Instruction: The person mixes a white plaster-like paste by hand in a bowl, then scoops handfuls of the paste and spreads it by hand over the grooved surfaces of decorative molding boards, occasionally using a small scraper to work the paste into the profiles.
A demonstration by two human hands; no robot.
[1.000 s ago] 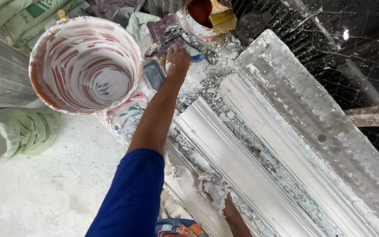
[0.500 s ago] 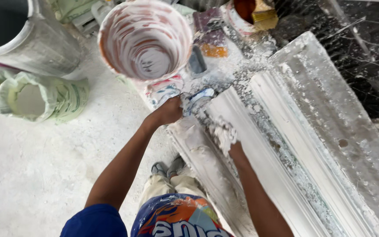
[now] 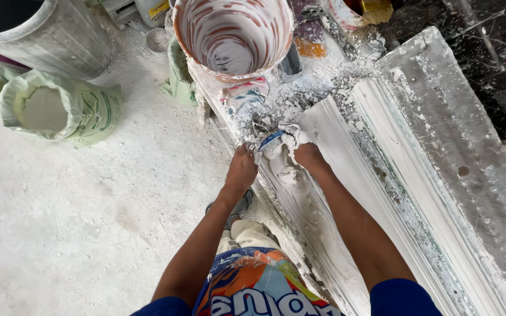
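Sack: an open green sack (image 3: 60, 108) of white powder sits on the dusty floor (image 3: 89, 222), well to the left of the left hand.
Left hand: the left hand (image 3: 241, 169) is curled, fingers closed on the edge of a blue-rimmed scraper (image 3: 272, 140) coated in plaster.
Bucket: a plaster-smeared bucket (image 3: 232, 35) stands just beyond both hands.
Plaster lump: a wet white lump (image 3: 282, 161) lies between the 2 hands, touching both.
Right hand: the right hand (image 3: 308, 157) is bent, fingers pressed into the lump.
Mould: the long white mould (image 3: 382, 152) stretches away to the right of the right hand.
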